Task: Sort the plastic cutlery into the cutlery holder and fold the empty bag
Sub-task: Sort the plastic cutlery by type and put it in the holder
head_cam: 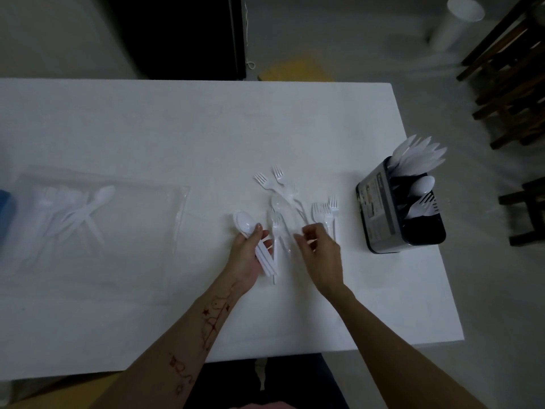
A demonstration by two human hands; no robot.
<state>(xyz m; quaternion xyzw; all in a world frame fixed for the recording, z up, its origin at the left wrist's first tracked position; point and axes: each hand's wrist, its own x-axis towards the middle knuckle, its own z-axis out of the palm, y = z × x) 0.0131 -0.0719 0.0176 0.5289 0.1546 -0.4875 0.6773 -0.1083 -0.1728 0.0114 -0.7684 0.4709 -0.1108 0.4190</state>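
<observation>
Room, dimly lit: pale grey floor (339,39); white desk (177,128) across the middle. Dark wooden chairs (510,84) at the right edge; white cylinder (457,22) on the floor at upper right, blurred. Tall black panel (182,33) behind the desk, yellow patch (292,70) on the floor beside it.

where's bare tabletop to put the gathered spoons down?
Bare: the far table strip beyond the loose forks, and the near edge around the forearms. Also the gap between the plastic bag and left hand. Crowded: from the hands to the cutlery holder.
</observation>
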